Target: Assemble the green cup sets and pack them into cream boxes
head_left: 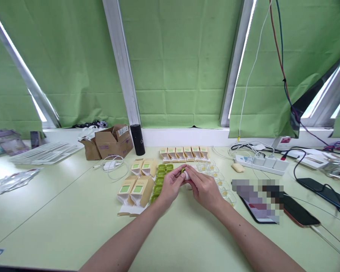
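Observation:
My left hand (pixel 170 186) and my right hand (pixel 202 187) meet over the middle of the pale green table (pixel 73 211). Together they pinch a small white piece with a green top (pixel 185 172) between their fingertips. Just behind the hands lies a row of small green trays (pixel 161 177). To the right of them sit several clear plastic lids (pixel 219 179). Open tan cartons with green labels (pixel 136 189) stand to the left of my left hand. A further row of the same cartons (pixel 184 153) lines up behind.
A black flask (pixel 137 139) and brown cardboard boxes (pixel 110 142) stand at the back left. A white power strip (pixel 262 163) with cables, phones (pixel 297 211) and a tablet lie on the right. White trays (pixel 45 152) and plastic bags (pixel 11 181) lie far left.

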Demonstrator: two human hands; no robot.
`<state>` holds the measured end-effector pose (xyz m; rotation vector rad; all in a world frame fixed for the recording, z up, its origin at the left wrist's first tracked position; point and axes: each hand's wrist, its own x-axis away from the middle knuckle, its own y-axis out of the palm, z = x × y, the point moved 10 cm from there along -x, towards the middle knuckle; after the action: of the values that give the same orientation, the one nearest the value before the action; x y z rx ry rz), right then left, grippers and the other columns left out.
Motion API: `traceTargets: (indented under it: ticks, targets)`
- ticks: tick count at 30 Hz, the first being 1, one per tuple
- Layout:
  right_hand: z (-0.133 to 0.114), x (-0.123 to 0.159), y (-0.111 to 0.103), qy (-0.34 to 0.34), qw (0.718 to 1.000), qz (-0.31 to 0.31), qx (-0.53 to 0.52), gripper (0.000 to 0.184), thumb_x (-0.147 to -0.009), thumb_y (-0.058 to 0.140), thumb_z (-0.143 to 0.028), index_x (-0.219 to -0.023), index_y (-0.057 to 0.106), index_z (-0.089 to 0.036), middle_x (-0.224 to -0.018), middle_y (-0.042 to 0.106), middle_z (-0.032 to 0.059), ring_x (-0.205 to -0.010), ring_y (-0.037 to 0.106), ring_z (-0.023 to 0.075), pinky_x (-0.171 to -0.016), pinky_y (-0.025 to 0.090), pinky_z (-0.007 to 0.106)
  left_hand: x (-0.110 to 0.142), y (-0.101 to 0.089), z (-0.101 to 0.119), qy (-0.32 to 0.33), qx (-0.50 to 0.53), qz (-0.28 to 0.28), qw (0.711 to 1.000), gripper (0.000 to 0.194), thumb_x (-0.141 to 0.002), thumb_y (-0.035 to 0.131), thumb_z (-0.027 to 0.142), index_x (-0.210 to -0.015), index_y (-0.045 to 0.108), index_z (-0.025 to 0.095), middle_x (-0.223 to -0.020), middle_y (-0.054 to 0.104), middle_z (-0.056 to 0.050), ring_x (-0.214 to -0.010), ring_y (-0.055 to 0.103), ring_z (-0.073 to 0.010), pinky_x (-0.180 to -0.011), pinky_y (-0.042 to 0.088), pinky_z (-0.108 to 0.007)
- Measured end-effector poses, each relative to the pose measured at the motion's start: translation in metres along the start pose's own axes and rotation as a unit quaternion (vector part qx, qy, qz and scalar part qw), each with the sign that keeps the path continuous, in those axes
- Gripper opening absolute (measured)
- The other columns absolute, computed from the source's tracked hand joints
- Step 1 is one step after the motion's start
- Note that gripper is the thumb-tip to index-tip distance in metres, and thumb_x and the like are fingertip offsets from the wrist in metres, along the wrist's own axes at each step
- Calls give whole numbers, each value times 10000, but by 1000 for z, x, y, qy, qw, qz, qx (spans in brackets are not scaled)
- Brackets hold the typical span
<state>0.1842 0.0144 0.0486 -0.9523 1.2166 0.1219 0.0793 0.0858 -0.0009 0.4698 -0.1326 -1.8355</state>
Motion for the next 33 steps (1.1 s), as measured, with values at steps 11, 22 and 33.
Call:
traceTargets:
  ticks: [11, 22, 33]
  targets:
    - [-3, -1, 2, 3, 1000, -1, -1, 633, -995, 455, -53, -1615, 373, -145, -1467, 634, 199, -1129, 766, 289, -828, 684, 393, 3, 2, 13, 53, -59, 41, 996, 492, -847, 806, 367, -1275, 722, 140, -1299, 748, -147, -1215, 708, -293, -1065, 582, -416]
    - [1, -1, 1, 25, 999, 10, -25, 557, -1048, 461, -132, -1601, 406, -183, -1433, 669, 172, -1191, 737, 285, -949, 659, 433, 9, 6, 17, 102, -85, 23, 991, 446, -935, 724, 428, -1301, 692, 176, -1340, 717, -142, -1270, 672, -291, -1099, 544, -407]
    - [3, -3, -5, 47, 997, 27, -48, 472, -1037, 458, -145, -1506, 458, -195, -1261, 740, 161, -1024, 750, 278, -803, 650, 417, 6, 11, 13, 95, -37, -18, 995, 572, -831, 853, 453, -1293, 665, 173, -1315, 715, -160, -1234, 676, -290, -1077, 540, -404]
